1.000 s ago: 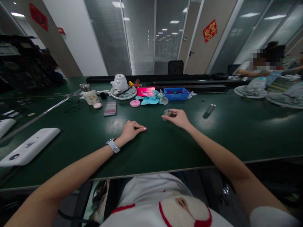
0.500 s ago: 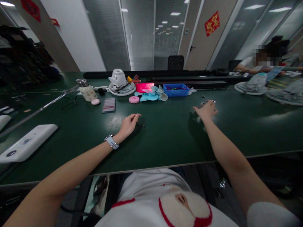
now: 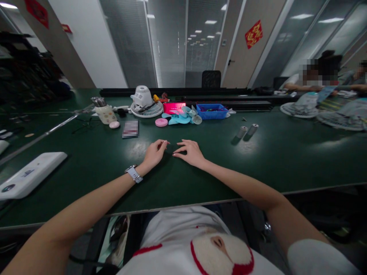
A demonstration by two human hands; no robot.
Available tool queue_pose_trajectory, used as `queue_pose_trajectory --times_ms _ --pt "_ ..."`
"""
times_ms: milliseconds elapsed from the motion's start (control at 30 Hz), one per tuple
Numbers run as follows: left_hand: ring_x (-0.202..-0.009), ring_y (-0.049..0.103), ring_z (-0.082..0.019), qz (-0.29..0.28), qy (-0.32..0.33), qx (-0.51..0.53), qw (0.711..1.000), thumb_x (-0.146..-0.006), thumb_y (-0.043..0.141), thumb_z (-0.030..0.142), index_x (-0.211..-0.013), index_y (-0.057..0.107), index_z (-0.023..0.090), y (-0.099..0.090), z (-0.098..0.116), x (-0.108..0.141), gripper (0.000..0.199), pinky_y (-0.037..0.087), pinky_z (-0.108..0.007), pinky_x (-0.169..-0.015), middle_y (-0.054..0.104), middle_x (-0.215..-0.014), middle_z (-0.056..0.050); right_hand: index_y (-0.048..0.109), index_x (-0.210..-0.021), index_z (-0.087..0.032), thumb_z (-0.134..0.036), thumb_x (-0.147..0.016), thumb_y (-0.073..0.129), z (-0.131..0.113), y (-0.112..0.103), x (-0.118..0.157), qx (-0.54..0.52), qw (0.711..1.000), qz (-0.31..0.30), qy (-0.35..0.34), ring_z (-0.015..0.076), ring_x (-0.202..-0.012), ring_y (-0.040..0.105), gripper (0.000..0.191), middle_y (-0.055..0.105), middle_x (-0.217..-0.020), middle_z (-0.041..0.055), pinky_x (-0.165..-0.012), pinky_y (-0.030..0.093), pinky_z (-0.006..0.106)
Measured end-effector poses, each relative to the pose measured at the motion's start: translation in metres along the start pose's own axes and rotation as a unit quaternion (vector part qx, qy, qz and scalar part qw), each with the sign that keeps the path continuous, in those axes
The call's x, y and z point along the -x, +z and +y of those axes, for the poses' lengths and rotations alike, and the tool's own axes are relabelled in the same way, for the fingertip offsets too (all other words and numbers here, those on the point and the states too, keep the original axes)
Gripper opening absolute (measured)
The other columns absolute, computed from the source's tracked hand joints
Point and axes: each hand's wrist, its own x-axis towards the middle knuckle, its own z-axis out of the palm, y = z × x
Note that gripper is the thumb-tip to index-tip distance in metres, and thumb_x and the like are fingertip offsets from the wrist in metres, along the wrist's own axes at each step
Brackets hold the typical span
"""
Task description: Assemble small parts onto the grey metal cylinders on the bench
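Observation:
My left hand [image 3: 155,152], with a watch [image 3: 133,173] on its wrist, rests over the green table [image 3: 183,187], thumb and forefinger pressed together. Whatever may be between those fingertips is too small to make out. Just to its right, my right hand [image 3: 192,153] points left with its fingers and thumb apart, low over the tabletop, and nothing visible in it. A narrow gap separates the two hands. Two silver cylinders [image 3: 242,132] [image 3: 252,130] stand side by side on the table to the right of my right hand.
Toward the back are a white fan [image 3: 142,97], blue fan blades [image 3: 182,117], a pink disc [image 3: 161,122], a blue basket [image 3: 212,115] and a bottle [image 3: 105,114]. A white device [image 3: 34,175] lies at left. People sit at far right beyond more fan parts [image 3: 301,107].
My right hand has moved left from the silver cylinders to beside my left hand, leaving both cylinders standing in view. My left hand has stayed almost in place.

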Motion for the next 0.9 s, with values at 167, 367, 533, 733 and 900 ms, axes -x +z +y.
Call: queue_pose_trajectory --times_ms 167,367,533,733,900 --pt "-0.084 0.065 -0.021 -0.004 -0.01 -0.017 1.0 -0.095 0.042 0.048 -0.104 0.07 0.017 0.001 0.002 0.001 0.043 0.047 -0.031 -0.074 0.072 -0.088 -0.006 0.077 -0.104 -0.025 -0.038 -0.095 0.057 0.074 -0.077 0.0 0.118 0.968 0.211 0.067 0.0264 -0.117 0.058 0.026 0.071 -0.118 0.0078 -0.102 0.038 0.045" --pt "-0.087 0.066 -0.021 -0.019 -0.012 -0.015 1.0 -0.095 0.044 0.047 -0.105 0.07 0.019 0.0 0.004 0.002 0.039 0.046 -0.031 -0.075 0.072 -0.091 -0.006 0.073 -0.112 -0.015 -0.033 -0.096 0.049 0.172 -0.148 0.03 0.271 0.857 0.288 0.33 0.0321 -0.105 0.06 0.034 0.07 -0.111 0.0187 -0.091 0.04 0.047" --pt "-0.087 0.066 -0.021 -0.022 -0.017 -0.017 0.999 -0.095 0.045 0.045 -0.104 0.069 0.019 -0.001 0.005 0.002 0.037 0.047 -0.031 -0.077 0.072 -0.091 -0.006 0.075 -0.107 -0.017 -0.035 -0.094 0.052 0.19 -0.15 0.039 0.253 0.831 0.232 0.437 0.0295 -0.091 0.062 0.033 0.071 -0.1 0.0178 -0.083 0.041 0.042" --pt "-0.086 0.065 -0.021 -0.024 -0.014 -0.02 0.999 -0.095 0.045 0.045 -0.105 0.069 0.018 -0.002 0.006 0.002 0.037 0.047 -0.031 -0.075 0.072 -0.091 -0.006 0.073 -0.111 -0.016 -0.036 -0.095 0.05 0.185 -0.148 0.036 0.222 0.834 0.251 0.438 0.0305 -0.095 0.062 0.034 0.069 -0.106 0.0186 -0.085 0.044 0.043" --pt "-0.085 0.065 -0.021 -0.026 -0.014 -0.019 0.999 -0.095 0.045 0.046 -0.105 0.069 0.019 -0.001 0.004 0.002 0.037 0.046 -0.031 -0.073 0.072 -0.09 -0.006 0.074 -0.105 -0.015 -0.036 -0.093 0.054 0.182 -0.15 0.037 0.215 0.835 0.251 0.44 0.0306 -0.095 0.065 0.031 0.069 -0.104 0.0191 -0.083 0.049 0.043"
